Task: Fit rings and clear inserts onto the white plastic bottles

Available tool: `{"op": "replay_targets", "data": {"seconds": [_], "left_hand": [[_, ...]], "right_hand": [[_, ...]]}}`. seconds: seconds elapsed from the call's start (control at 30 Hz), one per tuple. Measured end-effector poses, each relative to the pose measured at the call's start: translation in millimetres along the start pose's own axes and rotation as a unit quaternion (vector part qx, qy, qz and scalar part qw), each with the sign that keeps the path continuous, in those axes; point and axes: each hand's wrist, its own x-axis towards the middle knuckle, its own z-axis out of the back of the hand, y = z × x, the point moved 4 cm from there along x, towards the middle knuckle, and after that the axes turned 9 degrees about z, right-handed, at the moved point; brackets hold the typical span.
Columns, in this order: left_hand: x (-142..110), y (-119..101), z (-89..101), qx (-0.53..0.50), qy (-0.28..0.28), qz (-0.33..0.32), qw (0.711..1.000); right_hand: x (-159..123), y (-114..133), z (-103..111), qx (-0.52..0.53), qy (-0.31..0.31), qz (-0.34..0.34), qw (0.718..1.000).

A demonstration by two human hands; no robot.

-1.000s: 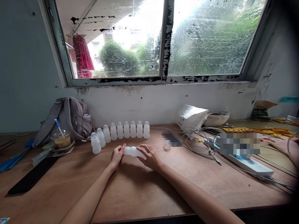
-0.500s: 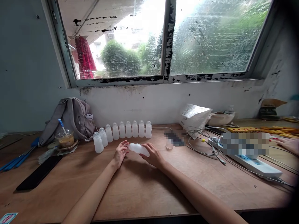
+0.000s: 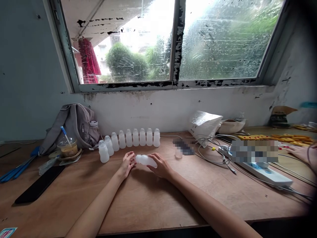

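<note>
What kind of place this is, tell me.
Probably an informal workroom: a row of matching bottles stands on a wooden table, with a white power strip lying toward the right.

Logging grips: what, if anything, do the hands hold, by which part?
The right hand holds a frosted white plastic bottle by its body, near the base; whether the left hand holds anything is unclear.

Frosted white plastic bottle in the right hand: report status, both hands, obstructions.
Right hand gripping frosted white plastic bottle, held sideways. Left hand at its neck end, contact unclear. Nine upright frosted white bottles behind, apart from both hands.
</note>
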Motion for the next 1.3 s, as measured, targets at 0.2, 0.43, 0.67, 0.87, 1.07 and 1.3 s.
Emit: {"op": "replay_targets", "data": {"seconds": [0.2,0.43,0.67,0.87,1.07,1.3], "left_hand": [[-0.6,-2.0,-2.3,0.006,0.081,0.006,0.997],[-1.5,0.3,-0.9,0.026,0.026,0.043,0.998],[-4.1,0.7,-4.1,0.074,0.051,0.005,0.996],[-8.3,-4.2,-10.2,0.066,0.053,-0.018,0.996],[-10.6,1.4,-15.0,0.075,0.059,0.003,0.995],[-12.1,3.1,-12.2,0.065,0.028,0.009,0.997]], "right_hand": [[-0.9,-0.3,0.2,-0.003,0.009,0.007,1.000],[-1.5,-2.6,-0.5,-0.027,-0.004,0.020,0.999],[-1.9,-1.1,2.5,-0.011,-0.019,0.016,1.000],[-1.6,-3.6,4.6,0.033,-0.037,-0.029,0.998],[0.1,-1.7,4.0,0.114,-0.041,-0.101,0.988],[-4.8,-3.3,-5.6,0.269,-0.021,-0.308,0.912]]}}
